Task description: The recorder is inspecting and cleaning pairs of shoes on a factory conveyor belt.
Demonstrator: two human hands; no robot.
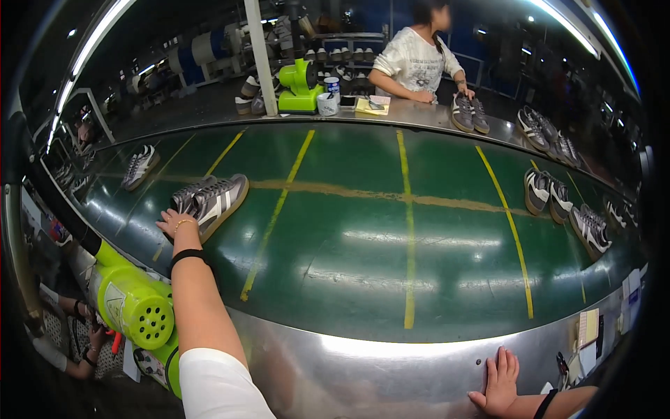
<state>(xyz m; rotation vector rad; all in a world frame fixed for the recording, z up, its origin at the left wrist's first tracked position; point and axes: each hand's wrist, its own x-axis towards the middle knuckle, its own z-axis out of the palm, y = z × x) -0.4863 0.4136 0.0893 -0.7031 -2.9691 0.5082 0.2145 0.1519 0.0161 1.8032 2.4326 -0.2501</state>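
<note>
Evidently the work centres on a pair of grey shoes (222, 199) with white stripes and brownish soles, lying close together on the left part of the green belt (342, 279). The left hand (180, 222) lies over their near end, fingers spread and touching; its palm side is hidden, so I cannot tell whether it grips them or merely rests there.

To handle them well, I would keep the contact light but sure, take both shoes together so that neither slips away, and press on the firm body rather than rub the striped side. A low, level movement would probably keep the soles from catching on the belt.

From the right hand (499, 383) the pair is well apart, away to the left and farther out. That hand lies flat, fingers slightly parted and holding nothing, on the metal table edge (335, 370); it seems to serve as a brace. Just beside the left forearm stands a lime-green machine (143, 314), so the elbow had best stay clear of it. Farther out, more shoes (537, 192) sit toward the belt's right end, and across it a co-worker (419, 63) touches another pair (462, 113).
</note>
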